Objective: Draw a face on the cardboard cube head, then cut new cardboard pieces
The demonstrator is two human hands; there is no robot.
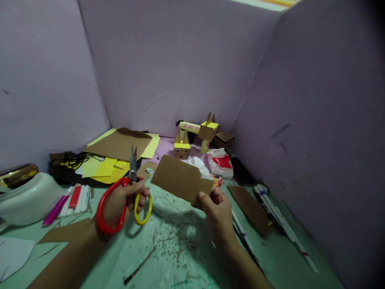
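Observation:
My left hand (135, 194) is closed around scissors (133, 168) with one red and one yellow handle loop. Their blades point up and stand slightly apart, to the left of the cardboard. Between the thumb and fingers of my right hand (218, 210) is a flat brown cardboard piece (180, 178) with a notch cut in its upper right edge. It is held tilted above the table, and its lower right corner is partly hidden by my fingers. The scissors and the cardboard do not touch.
Behind stand a cardboard animal figure (208, 131) and a small box with pointed ears (182, 150). Brown and yellow sheets (120, 144) are stacked back left. Markers (80, 198) and a white pot (30, 200) lie left. A tissue pack (220, 163), cardboard strip (249, 206) and pens (282, 220) lie right.

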